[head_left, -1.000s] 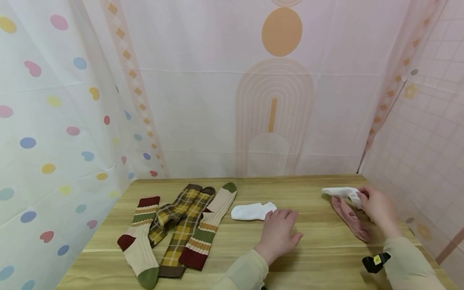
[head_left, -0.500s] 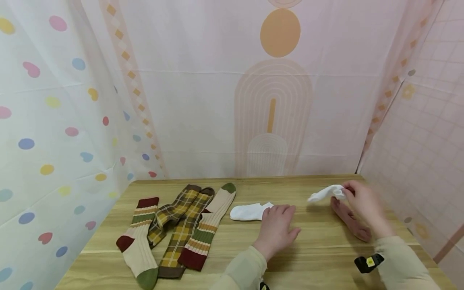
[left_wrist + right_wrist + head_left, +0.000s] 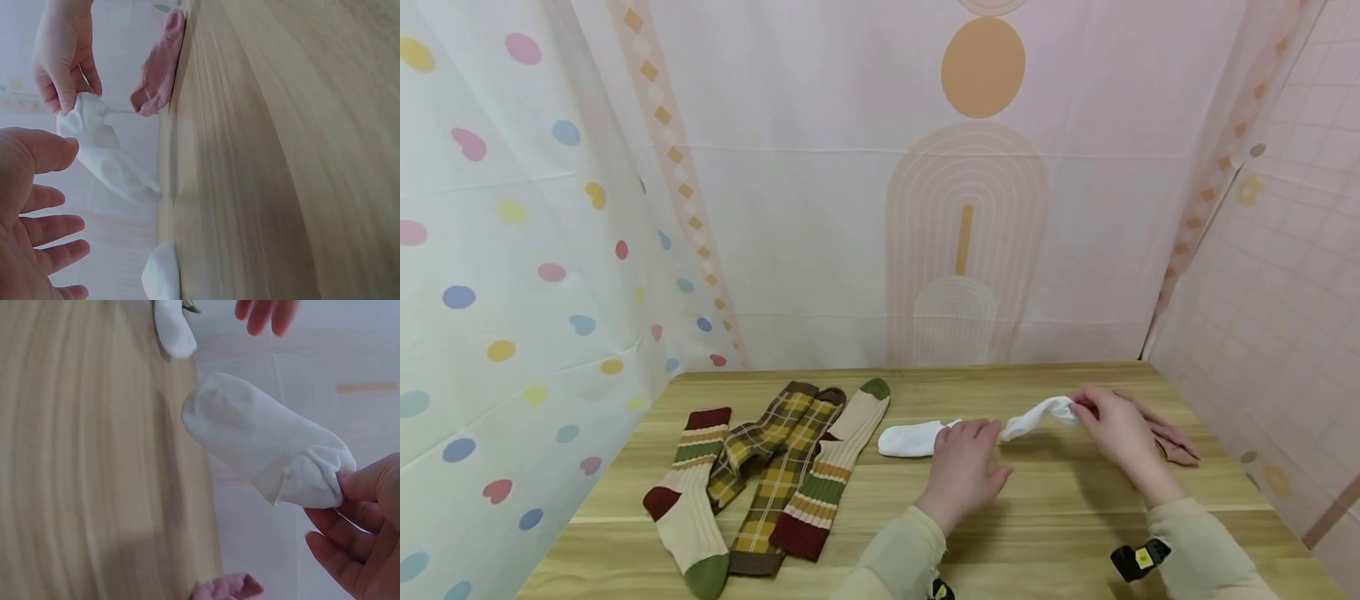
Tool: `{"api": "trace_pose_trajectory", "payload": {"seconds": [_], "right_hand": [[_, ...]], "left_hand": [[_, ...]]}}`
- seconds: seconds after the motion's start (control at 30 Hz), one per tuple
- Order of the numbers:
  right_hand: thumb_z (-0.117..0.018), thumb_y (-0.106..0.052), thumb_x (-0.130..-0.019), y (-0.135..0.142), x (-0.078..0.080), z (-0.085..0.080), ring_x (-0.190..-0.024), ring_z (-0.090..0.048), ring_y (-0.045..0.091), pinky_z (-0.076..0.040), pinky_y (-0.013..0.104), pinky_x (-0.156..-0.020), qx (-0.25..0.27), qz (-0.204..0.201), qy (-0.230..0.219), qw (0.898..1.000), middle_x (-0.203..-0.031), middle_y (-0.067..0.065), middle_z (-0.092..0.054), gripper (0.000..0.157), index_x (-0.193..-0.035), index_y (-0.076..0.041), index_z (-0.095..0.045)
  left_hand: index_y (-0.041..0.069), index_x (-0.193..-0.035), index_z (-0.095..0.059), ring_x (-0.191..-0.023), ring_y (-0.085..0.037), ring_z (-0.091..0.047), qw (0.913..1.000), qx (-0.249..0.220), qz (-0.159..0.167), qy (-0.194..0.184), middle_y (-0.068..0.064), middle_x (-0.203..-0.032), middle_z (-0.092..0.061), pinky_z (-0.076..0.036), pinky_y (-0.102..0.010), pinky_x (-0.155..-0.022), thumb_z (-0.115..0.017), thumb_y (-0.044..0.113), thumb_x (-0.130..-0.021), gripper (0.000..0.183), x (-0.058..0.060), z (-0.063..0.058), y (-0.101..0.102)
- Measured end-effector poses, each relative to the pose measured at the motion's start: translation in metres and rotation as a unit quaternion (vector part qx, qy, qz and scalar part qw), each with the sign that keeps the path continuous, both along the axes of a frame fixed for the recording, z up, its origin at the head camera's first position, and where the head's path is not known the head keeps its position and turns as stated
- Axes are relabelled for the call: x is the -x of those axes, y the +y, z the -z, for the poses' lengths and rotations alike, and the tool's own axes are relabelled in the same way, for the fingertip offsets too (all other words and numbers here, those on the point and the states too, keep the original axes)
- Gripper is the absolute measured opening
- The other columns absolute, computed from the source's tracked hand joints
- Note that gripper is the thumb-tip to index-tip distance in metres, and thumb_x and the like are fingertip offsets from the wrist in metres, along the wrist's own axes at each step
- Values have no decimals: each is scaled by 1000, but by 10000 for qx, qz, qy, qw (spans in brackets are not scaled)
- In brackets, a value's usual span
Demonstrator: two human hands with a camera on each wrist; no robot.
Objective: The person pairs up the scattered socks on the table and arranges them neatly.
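My right hand [image 3: 1116,432] pinches a white ankle sock [image 3: 1036,417] by one end between thumb and fingers. In the right wrist view that sock [image 3: 262,437] hangs above the table, its toe pointing away from the hand. My left hand [image 3: 964,471] has its fingers spread, over the near end of a second white sock [image 3: 910,439] lying on the table. The left wrist view shows these left fingers [image 3: 56,228] holding nothing. A pink sock [image 3: 1171,433] lies to the right, partly hidden behind the right hand.
On the left of the wooden table [image 3: 1000,550] lie two cream striped socks [image 3: 688,508] [image 3: 831,475] with green toes. Between them are brown and yellow plaid socks [image 3: 782,467]. Patterned cloth walls [image 3: 812,250] stand behind and at both sides.
My right hand has lifted the white sock off the pink one and carried it left toward the left hand. The pink sock has shifted right. My left hand has barely moved.
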State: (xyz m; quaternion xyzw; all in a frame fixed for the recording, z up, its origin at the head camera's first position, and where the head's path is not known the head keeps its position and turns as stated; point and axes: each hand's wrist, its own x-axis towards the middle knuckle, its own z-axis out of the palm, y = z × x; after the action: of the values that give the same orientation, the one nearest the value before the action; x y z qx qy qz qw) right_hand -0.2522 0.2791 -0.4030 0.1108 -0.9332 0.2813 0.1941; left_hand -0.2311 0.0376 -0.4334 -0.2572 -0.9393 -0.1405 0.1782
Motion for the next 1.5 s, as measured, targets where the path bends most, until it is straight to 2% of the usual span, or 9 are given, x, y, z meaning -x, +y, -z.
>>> {"api": "trace_pose_trajectory", "payload": {"seconds": [0.23, 0.6, 0.73, 0.83, 0.97, 1.1, 1.23, 1.33, 1.5], "right_hand": [[-67, -3, -93, -9, -2, 9, -69, -55, 10, -46, 29, -60, 101, -395, 315, 9987, -80, 0, -65, 2, -91, -2, -67], [-71, 4, -87, -2, -6, 24, -68, -50, 0, -46, 25, -58, -261, -1268, 565, 9900, -79, -11, -61, 17, -88, -12, -67], [-75, 10, -79, 7, -6, 30, -72, -56, 0, -50, 26, -61, -392, -1731, 911, 9799, -81, -8, -65, 25, -87, -12, -68], [-79, 13, -71, 13, -4, 34, -73, -60, 3, -52, 28, -61, -676, -2123, 1268, 9666, -81, -4, -69, 29, -86, -11, -69], [-83, 12, -65, 18, -1, 39, -72, -62, 4, -54, 36, -66, -1107, -2338, 1612, 9524, -80, -5, -70, 32, -84, -11, -71], [-84, 8, -66, 22, -1, 41, -73, -62, 4, -53, 38, -68, -1351, -2432, 1516, 9485, -81, -9, -69, 31, -85, -14, -72], [-81, 8, -71, 27, -2, 43, -77, -65, 9, -54, 31, -66, -1302, -2716, 1227, 9456, -85, -6, -70, 29, -88, -13, -72], [-78, 9, -74, 29, -2, 43, -80, -66, 12, -54, 34, -69, -1250, -2875, 1082, 9434, -87, -3, -71, 27, -90, -12, -73], [-76, 5, -79, 32, -3, 38, -85, -66, 13, -53, 36, -75, -1050, -2616, 642, 9573, -90, -3, -72, 21, -92, -11, -73]], "left_hand": [[14, -134, -59, -119, -23, -55, 10000, -87, -6, 28, -2, -128, -62, -41, -50, -99, -73, 41, -88, 55, 3, 3, -4], [12, -133, -60, -117, -25, -56, 9998, -160, 65, 42, -4, -127, -63, -42, -51, -99, -74, 39, -88, 54, 4, 5, -9], [11, -134, -59, -119, -25, -56, 9998, -170, 70, -66, -5, -128, -62, -41, -50, -100, -73, 37, -89, 54, 6, 6, -10], [11, -135, -59, -120, -25, -56, 9997, -171, 71, -154, -5, -129, -62, -41, -50, -101, -72, 37, -89, 54, 6, 7, -11], [11, -135, -59, -120, -25, -56, 9997, -139, 74, -161, -6, -129, -62, -41, -49, -100, -73, 37, -89, 55, 7, 7, -11], [10, -134, -59, -119, -25, -56, 9998, -124, 62, -147, -6, -128, -62, -43, -47, -98, -73, 37, -89, 54, 7, 8, -11], [10, -134, -60, -119, -25, -57, 9996, -203, 78, -184, -6, -128, -63, -43, -47, -98, -73, 36, -89, 53, 7, 8, -12], [9, -133, -60, -119, -26, -57, 9993, -267, 86, -234, -7, -127, -63, -44, -47, -97, -72, 35, -89, 53, 9, 9, -12], [8, -133, -60, -117, -26, -58, 9988, -337, 72, -342, -7, -127, -64, -46, -46, -95, -72, 35, -90, 52, 12, 9, -13]]}}
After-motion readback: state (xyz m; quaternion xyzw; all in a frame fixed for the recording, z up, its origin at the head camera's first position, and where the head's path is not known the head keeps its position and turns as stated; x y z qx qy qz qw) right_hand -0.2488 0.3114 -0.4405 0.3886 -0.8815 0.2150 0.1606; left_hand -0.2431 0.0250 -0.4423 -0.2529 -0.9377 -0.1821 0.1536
